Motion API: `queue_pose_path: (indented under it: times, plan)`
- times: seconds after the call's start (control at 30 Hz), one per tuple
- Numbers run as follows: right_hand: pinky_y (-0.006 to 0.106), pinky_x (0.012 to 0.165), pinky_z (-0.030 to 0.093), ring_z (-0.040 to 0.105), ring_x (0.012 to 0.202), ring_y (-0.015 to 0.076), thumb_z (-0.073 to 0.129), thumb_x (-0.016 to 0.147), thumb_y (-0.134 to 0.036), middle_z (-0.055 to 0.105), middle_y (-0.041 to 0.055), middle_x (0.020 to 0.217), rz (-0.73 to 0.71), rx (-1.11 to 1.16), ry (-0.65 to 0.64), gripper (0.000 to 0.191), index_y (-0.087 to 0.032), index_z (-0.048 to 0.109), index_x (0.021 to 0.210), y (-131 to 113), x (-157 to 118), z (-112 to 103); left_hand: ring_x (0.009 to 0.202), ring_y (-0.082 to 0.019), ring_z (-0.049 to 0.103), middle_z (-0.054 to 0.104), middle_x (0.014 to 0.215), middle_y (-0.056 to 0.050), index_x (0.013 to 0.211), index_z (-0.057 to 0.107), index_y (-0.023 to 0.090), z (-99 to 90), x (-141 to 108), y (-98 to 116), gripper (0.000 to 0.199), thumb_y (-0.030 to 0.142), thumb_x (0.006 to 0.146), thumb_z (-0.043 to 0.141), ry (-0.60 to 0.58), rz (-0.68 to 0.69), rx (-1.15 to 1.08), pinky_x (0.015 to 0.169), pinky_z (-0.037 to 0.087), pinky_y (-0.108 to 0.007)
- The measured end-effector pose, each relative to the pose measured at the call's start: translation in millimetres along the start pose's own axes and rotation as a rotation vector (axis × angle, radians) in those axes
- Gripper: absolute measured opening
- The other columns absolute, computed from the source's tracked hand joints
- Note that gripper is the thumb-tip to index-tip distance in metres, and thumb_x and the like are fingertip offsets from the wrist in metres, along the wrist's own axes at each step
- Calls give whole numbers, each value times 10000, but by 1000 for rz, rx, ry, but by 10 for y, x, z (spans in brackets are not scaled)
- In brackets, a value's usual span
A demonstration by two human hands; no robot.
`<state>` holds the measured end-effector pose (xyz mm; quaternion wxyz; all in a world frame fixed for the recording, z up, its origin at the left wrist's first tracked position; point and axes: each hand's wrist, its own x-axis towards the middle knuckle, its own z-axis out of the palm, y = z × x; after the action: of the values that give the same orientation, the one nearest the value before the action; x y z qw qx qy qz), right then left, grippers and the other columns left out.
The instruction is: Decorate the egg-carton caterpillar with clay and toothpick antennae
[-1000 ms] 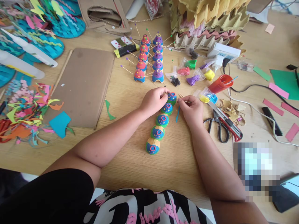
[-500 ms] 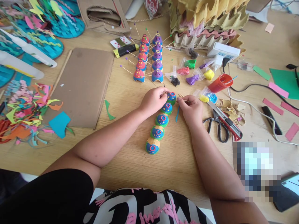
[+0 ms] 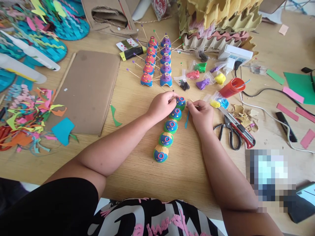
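A row of blue-and-green clay-covered domes (image 3: 170,126) runs away from me, each with a red ring and small yellow dots. At its far end, my left hand (image 3: 162,105) pinches a thin toothpick with a dark ball tip (image 3: 173,91) against the left side of the farthest dome (image 3: 180,102). Several bare toothpicks (image 3: 190,101) poke out from the closed fingers of my right hand (image 3: 203,114), just right of that dome. Below those fingertips lies a small blue plastic tool (image 3: 187,120). Behind stand red-and-blue figures (image 3: 147,79) and purple-and-blue figures (image 3: 165,79) with ball-tipped sticks.
Scissors (image 3: 231,134) and a red utility knife (image 3: 242,131) lie right of my right hand. Bags of coloured clay (image 3: 203,83) and an orange cup (image 3: 228,88) stand beyond. A cardboard sheet (image 3: 86,91) and paper scraps (image 3: 27,121) are at left, egg trays (image 3: 219,23) behind.
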<state>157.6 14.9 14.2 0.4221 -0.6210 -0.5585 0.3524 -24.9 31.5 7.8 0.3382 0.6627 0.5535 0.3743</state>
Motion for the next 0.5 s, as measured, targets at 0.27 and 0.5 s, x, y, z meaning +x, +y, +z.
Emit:
queue_pose_path:
  times: [0.27,0.5]
  plan:
    - [273,538,298,415,577,93,742,850,-339,563,-27,610,-12,5,8,265,-197,642,650,33,8,-2,685,-143,630,764,810,-41,1127,778,126,-2,8,-16,324,144,894,553,-5,0,20,664,461,-259]
    - [285,555,297,413,580,95,737,860,-329,528,-32,586,-31,-18,5,293,-197,632,620,9,8,-6,684,-143,632,759,802,-35,1119,777,131,1,6,-28,315,149,891,560,-5,11,12,669,461,-263]
